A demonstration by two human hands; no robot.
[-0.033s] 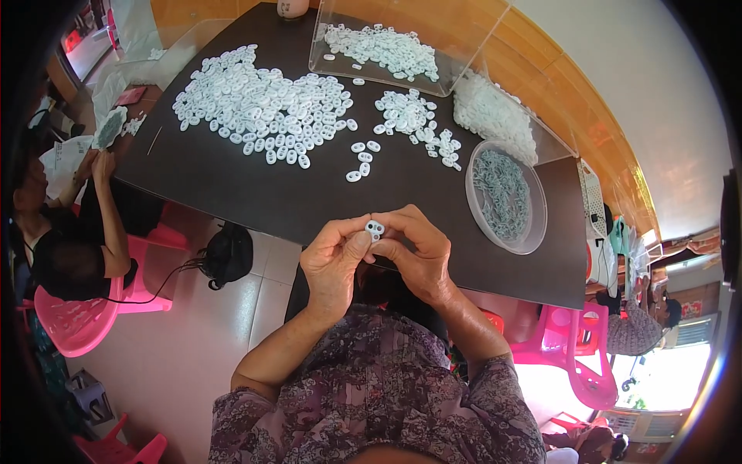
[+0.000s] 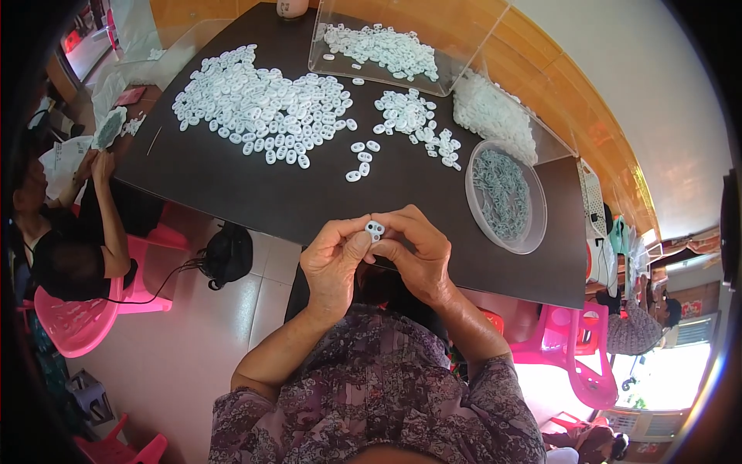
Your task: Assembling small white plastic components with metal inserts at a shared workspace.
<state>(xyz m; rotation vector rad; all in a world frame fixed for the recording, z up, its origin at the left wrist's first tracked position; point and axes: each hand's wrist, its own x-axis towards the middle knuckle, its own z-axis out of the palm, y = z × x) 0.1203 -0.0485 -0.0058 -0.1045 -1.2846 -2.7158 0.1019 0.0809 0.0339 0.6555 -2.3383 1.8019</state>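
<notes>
Between the pinching fingers of the left hand and right hand, the small white plastic piece with dark holes hasn't moved, so the work looks no further along.

Pink chair at left, black bag nearby; second pink chair at right.

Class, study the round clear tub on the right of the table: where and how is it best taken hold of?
Probably by the raised rim of the round clear tub, pinched inside and out, coming from the near left. Nothing leans on the rim there and it faces the right hand, while the far edge crowds the translucent white pieces.
</notes>
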